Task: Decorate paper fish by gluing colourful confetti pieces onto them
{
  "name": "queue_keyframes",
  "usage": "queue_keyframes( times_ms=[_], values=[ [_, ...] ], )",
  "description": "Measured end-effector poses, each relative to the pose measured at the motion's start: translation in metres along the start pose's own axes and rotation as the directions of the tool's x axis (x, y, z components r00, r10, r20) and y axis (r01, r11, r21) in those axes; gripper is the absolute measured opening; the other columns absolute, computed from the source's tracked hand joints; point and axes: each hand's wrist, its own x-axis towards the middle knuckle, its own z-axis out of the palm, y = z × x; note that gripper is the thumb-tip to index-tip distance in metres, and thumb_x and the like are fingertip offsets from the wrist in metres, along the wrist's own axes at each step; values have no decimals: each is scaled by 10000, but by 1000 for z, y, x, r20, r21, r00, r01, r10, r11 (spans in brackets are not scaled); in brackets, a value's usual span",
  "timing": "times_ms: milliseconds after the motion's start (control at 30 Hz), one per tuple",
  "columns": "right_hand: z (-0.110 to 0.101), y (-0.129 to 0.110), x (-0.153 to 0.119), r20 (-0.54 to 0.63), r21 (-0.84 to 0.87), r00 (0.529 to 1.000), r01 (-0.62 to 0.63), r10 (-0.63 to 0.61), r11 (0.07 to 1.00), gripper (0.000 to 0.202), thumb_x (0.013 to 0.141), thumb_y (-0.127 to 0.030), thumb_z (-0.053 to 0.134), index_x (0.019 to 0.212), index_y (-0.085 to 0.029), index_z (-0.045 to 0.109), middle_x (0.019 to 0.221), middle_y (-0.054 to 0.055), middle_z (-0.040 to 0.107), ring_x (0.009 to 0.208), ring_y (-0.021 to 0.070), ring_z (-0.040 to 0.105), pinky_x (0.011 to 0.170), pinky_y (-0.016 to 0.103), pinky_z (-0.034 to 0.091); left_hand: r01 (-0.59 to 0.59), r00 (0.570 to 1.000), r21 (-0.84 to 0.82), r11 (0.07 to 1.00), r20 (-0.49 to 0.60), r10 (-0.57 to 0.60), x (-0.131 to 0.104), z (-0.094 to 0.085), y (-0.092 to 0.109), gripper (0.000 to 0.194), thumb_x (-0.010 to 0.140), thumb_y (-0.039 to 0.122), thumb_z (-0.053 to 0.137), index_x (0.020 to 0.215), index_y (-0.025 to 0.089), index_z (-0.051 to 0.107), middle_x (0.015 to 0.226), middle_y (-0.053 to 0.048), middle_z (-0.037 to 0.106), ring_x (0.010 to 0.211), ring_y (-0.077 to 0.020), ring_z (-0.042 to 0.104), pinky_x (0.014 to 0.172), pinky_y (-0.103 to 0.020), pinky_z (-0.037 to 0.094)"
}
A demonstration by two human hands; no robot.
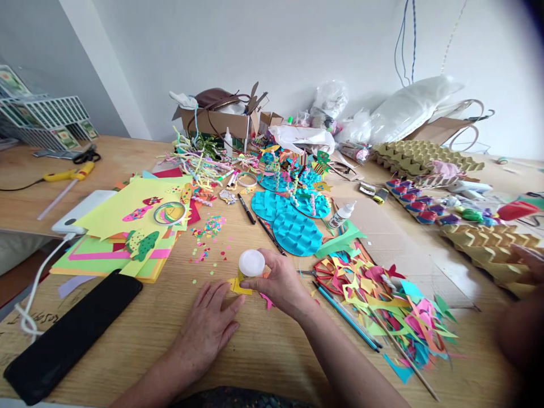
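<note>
My right hand (281,282) is closed around a small jar with a white round top (251,264). The jar stands upright on or just above a yellow paper cutout (236,285); I cannot tell whether they touch. My left hand (215,317) lies with its fingers stretched out on the table, its fingertips at the cutout's left edge. A pink paper piece (267,301) sits partly under my right hand. Just beyond the jar are scattered coloured paper dots (206,252).
Left are stacked coloured papers (102,212), a tape roll (170,213) and a black case (76,334). Ahead stand blue egg-tray bases (297,233) and a glue bottle (341,215). Paper scraps (408,306) and scissors (329,276) lie right. Another person's hand (527,258) touches an egg tray (480,249).
</note>
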Motion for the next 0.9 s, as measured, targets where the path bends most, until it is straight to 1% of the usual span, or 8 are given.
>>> queue_keyframes(
  times_ms=[367,467,533,567,633,700,800,900],
  values=[
    [0,0,1,3,-15,1000,10,-10,1000,205,590,-284,710,673,-173,558,651,-38,536,632,131,504,572,218,357,5,1000,-12,1000,3,-5,-1,0,-1,423,747,193,545,1158,270,479,1193,-87,422,1113,-267,364,899,-487,369],
    [-5,6,-3,-27,87,999,-18,20,996,205,575,-279,714,685,-174,577,666,-32,559,654,145,520,608,242,385,12,1000,-22,1000,15,-12,1,-3,0,413,749,188,541,1150,276,488,1193,-79,429,1108,-262,372,907,-480,365],
    [-9,13,-6,-75,278,993,-68,92,958,256,545,-274,732,739,-183,593,727,-20,601,715,166,547,671,278,414,32,999,-25,999,27,-32,3,-6,2,402,754,191,537,1141,288,495,1193,-66,436,1104,-257,380,917,-472,360],
    [-12,18,-8,-83,411,985,-102,149,906,290,532,-274,740,766,-188,593,757,-13,621,738,177,561,694,297,426,43,999,-22,999,27,-42,4,-7,3,391,755,195,536,1133,290,501,1189,-63,441,1097,-255,389,917,-467,363],
    [-15,26,-11,-87,654,961,-143,262,743,325,534,-281,742,808,-195,591,794,0,648,756,190,586,714,326,446,50,999,-11,999,14,-50,5,-8,4,359,757,208,534,1108,282,519,1168,-64,461,1074,-252,413,905,-455,379],
    [-16,32,-13,-114,804,928,-123,354,582,316,553,-287,736,818,-194,593,806,10,661,755,191,603,720,330,458,38,999,0,999,-8,-38,5,-8,2,317,769,229,521,1085,260,532,1140,-71,483,1054,-249,439,889,-439,401],
    [-15,36,-13,-148,921,876,-47,458,387,282,571,-290,734,792,-189,592,800,12,664,750,186,614,715,323,473,25,999,3,1000,-27,-25,5,-5,-2,288,790,263,494,1075,238,530,1124,-72,506,1026,-238,477,874,-410,426],
    [-16,37,-12,-80,982,838,-26,540,186,269,569,-266,744,762,-187,573,764,-4,665,700,165,624,657,294,501,26,998,-12,1000,-61,-27,5,-7,-8,273,817,273,448,1076,232,523,1111,-56,533,997,-216,514,860,-369,452]
  ],
)
